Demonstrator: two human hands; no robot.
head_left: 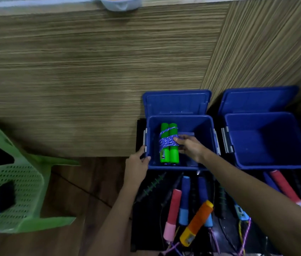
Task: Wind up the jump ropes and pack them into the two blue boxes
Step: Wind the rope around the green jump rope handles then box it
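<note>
Green foam handles, two of them side by side and bound with blue-and-white cord, made up the wound jump rope that I had inside the left blue box, toward its left wall. My right hand reached in over the near rim with its fingers curled onto the cord wrap at the bundle's middle. I could not tell whether the bundle already rested on the box floor. My left hand gripped the box's near left corner, thumb hooked over the rim.

I judged the task barely begun. This was the only rope in a box. The right blue box beside it held nothing that I could see, and both lids stood open at the back. Left to do was nearly everything: on the black mat near me lay a loose tangle of unwound ropes, among them an orange handle, blue handles and red handles, with their cords trailing.

Both boxes sat at the mat's far edge, on a dark wood-look floor against a striped wood-grain wall panel. A green plastic chair stood well apart to the left, carrying something black and white that was too blurred to name.
</note>
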